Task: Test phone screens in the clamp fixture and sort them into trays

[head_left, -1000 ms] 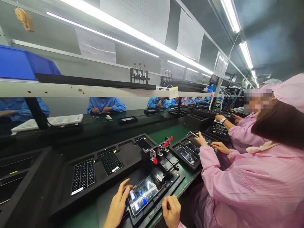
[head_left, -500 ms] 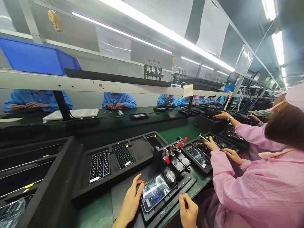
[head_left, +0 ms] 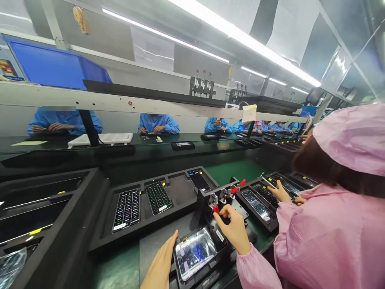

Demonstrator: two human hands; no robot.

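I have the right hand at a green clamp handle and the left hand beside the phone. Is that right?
Not quite: the handle is red, not green, as the head view shows. The right hand is at it, and the left hand is beside the phone.

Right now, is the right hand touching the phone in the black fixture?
Apart. The head view shows the labelled dark block lying between the right hand and the phone.

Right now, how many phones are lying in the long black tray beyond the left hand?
3: one phone at the left end, another phone beside it, and a third phone near the right end. The clamp stand hides some of the tray.
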